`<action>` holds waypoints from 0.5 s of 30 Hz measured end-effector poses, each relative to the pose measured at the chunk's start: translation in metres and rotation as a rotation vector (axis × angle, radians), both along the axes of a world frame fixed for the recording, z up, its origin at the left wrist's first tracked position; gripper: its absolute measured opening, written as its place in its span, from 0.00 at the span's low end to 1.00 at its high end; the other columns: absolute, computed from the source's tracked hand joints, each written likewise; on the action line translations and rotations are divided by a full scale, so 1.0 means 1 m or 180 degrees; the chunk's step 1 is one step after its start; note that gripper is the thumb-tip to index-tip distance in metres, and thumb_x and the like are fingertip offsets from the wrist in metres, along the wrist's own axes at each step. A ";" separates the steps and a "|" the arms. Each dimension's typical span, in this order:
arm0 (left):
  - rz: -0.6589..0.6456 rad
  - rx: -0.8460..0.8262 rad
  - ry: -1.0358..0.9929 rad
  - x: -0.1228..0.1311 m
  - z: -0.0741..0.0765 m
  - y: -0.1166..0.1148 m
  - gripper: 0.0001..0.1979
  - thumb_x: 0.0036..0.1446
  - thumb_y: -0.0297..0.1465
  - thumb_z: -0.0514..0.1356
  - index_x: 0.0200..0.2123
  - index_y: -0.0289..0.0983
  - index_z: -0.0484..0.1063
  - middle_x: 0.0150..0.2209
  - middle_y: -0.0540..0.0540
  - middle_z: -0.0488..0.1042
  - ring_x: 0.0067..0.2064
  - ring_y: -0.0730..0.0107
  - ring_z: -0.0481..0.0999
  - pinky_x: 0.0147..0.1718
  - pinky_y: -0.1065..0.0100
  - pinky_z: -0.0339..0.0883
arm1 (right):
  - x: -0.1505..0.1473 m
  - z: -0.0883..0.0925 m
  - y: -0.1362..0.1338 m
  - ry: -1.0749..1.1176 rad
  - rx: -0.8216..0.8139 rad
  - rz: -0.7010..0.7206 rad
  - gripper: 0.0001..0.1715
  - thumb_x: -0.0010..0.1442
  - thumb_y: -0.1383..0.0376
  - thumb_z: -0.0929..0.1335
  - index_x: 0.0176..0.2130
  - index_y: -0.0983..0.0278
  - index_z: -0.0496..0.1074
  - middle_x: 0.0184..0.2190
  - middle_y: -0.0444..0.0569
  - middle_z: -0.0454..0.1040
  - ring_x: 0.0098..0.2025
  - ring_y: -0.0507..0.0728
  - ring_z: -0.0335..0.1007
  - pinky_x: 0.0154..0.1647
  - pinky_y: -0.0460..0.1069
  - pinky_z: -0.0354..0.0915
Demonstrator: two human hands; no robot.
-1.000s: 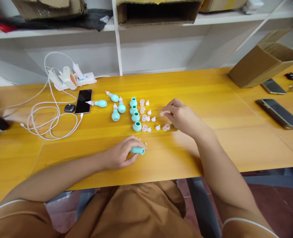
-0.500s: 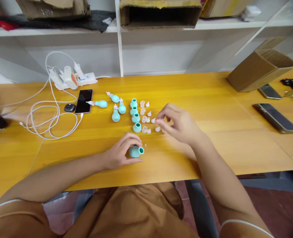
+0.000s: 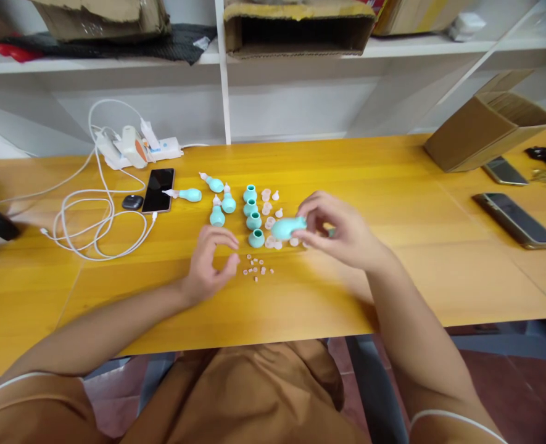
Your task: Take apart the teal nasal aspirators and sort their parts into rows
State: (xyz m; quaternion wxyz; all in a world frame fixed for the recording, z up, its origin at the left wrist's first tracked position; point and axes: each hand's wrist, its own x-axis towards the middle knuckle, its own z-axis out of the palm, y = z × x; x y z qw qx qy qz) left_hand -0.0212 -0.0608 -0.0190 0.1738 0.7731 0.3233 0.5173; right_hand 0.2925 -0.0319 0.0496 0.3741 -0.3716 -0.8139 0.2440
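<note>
My right hand [image 3: 335, 228] pinches a turquoise squeeze bulb [image 3: 285, 229] by its neck, the round end pointing left. With thumb and fingers apart, my left hand [image 3: 212, 262] is empty above the table. Just right of it lie several tiny pale pink rings [image 3: 255, 269]. Beyond them, turquoise bulbs [image 3: 253, 221] stand in a column with their mouths up. Clear pinkish caps and small tips [image 3: 266, 208] lie beside that column, some hidden by the held bulb. To the left are several bulbs fitted with clear tips [image 3: 216, 214], one of them touching a phone.
A phone [image 3: 158, 190], a black earbud case [image 3: 132, 201], looped white cables [image 3: 76, 237] and a power strip [image 3: 161, 150] occupy the left. At right are an open carton [image 3: 485, 132] and another phone [image 3: 516, 220]. White shelving [image 3: 300, 52] with boxes borders the back.
The bulb has passed from my left hand to my right hand. My left hand has moved left and up and opened, uncovering the tiny rings.
</note>
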 end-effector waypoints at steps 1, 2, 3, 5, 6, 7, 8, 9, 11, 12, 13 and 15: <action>0.0351 0.0010 -0.0072 -0.004 -0.001 0.009 0.05 0.70 0.28 0.61 0.47 0.43 0.71 0.46 0.45 0.75 0.50 0.59 0.76 0.54 0.53 0.72 | 0.009 0.003 0.006 -0.0091 0.0118 -0.0418 0.16 0.70 0.50 0.75 0.45 0.58 0.74 0.41 0.50 0.77 0.32 0.56 0.72 0.34 0.53 0.68; 0.0652 -0.0040 -0.0099 -0.009 -0.003 0.019 0.05 0.69 0.27 0.61 0.45 0.43 0.71 0.45 0.46 0.74 0.49 0.59 0.75 0.52 0.54 0.72 | 0.018 0.004 0.012 -0.0214 0.0220 -0.0829 0.16 0.70 0.49 0.74 0.45 0.58 0.74 0.42 0.52 0.77 0.32 0.57 0.72 0.36 0.55 0.69; 0.0936 -0.0155 -0.0091 -0.014 -0.006 0.030 0.06 0.67 0.27 0.62 0.45 0.43 0.70 0.45 0.46 0.73 0.48 0.59 0.74 0.49 0.56 0.71 | 0.026 0.003 0.017 -0.0366 0.0290 -0.1193 0.16 0.70 0.49 0.73 0.45 0.58 0.75 0.43 0.53 0.78 0.33 0.59 0.73 0.38 0.57 0.70; 0.1342 -0.0482 0.0047 -0.023 -0.012 0.048 0.09 0.65 0.28 0.64 0.47 0.43 0.70 0.47 0.45 0.73 0.48 0.59 0.72 0.49 0.56 0.71 | 0.039 -0.003 0.026 -0.0730 0.0273 -0.1667 0.17 0.70 0.48 0.71 0.45 0.59 0.75 0.46 0.56 0.79 0.33 0.60 0.74 0.41 0.59 0.71; 0.1465 -0.0675 0.0122 -0.026 -0.014 0.055 0.11 0.66 0.30 0.65 0.49 0.42 0.70 0.48 0.44 0.72 0.48 0.59 0.72 0.50 0.55 0.71 | 0.045 -0.008 0.030 -0.0934 0.0176 -0.1779 0.17 0.70 0.49 0.71 0.45 0.59 0.75 0.47 0.57 0.80 0.34 0.61 0.74 0.42 0.59 0.71; 0.1534 -0.0830 0.0219 -0.029 -0.017 0.060 0.13 0.66 0.31 0.67 0.50 0.42 0.70 0.49 0.44 0.72 0.48 0.59 0.72 0.53 0.54 0.71 | 0.050 -0.013 0.033 -0.1152 0.0035 -0.1827 0.17 0.70 0.49 0.71 0.43 0.60 0.75 0.46 0.58 0.80 0.35 0.61 0.75 0.42 0.59 0.70; 0.1562 -0.0946 0.0324 -0.030 -0.019 0.063 0.16 0.65 0.33 0.68 0.52 0.42 0.69 0.51 0.43 0.72 0.49 0.58 0.71 0.55 0.52 0.70 | 0.054 -0.019 0.035 -0.1371 -0.0137 -0.1843 0.16 0.69 0.50 0.71 0.42 0.60 0.75 0.45 0.58 0.80 0.36 0.62 0.75 0.41 0.59 0.70; 0.1567 -0.1017 0.0427 -0.030 -0.020 0.065 0.19 0.63 0.34 0.70 0.53 0.42 0.68 0.52 0.43 0.72 0.51 0.57 0.71 0.58 0.50 0.69 | 0.058 -0.024 0.037 -0.1573 -0.0309 -0.1846 0.15 0.68 0.50 0.71 0.41 0.60 0.74 0.43 0.57 0.80 0.37 0.64 0.76 0.41 0.58 0.69; 0.1572 -0.1066 0.0592 -0.029 -0.022 0.064 0.24 0.60 0.32 0.73 0.53 0.42 0.66 0.53 0.42 0.73 0.54 0.54 0.71 0.61 0.47 0.68 | 0.063 -0.031 0.039 -0.1866 -0.0545 -0.1838 0.15 0.68 0.51 0.71 0.40 0.59 0.74 0.40 0.56 0.81 0.39 0.65 0.77 0.40 0.58 0.68; 0.1587 -0.1088 0.0638 -0.029 -0.022 0.063 0.25 0.58 0.30 0.73 0.53 0.42 0.66 0.53 0.42 0.73 0.55 0.53 0.71 0.61 0.46 0.67 | 0.065 -0.033 0.040 -0.1950 -0.0587 -0.1840 0.15 0.68 0.50 0.71 0.40 0.59 0.73 0.39 0.56 0.81 0.40 0.66 0.77 0.40 0.58 0.68; 0.1608 -0.1123 0.0665 -0.028 -0.022 0.062 0.26 0.57 0.28 0.73 0.53 0.42 0.65 0.53 0.42 0.73 0.56 0.52 0.70 0.61 0.45 0.67 | 0.065 -0.033 0.039 -0.1997 -0.0596 -0.1855 0.16 0.68 0.49 0.71 0.40 0.59 0.73 0.39 0.56 0.81 0.40 0.66 0.77 0.39 0.58 0.67; 0.1647 -0.1204 0.0697 -0.027 -0.022 0.060 0.27 0.55 0.24 0.71 0.54 0.42 0.64 0.53 0.42 0.73 0.57 0.52 0.70 0.61 0.45 0.68 | 0.064 -0.031 0.037 -0.2058 -0.0612 -0.1942 0.20 0.67 0.46 0.72 0.40 0.59 0.74 0.40 0.56 0.82 0.40 0.66 0.78 0.39 0.58 0.67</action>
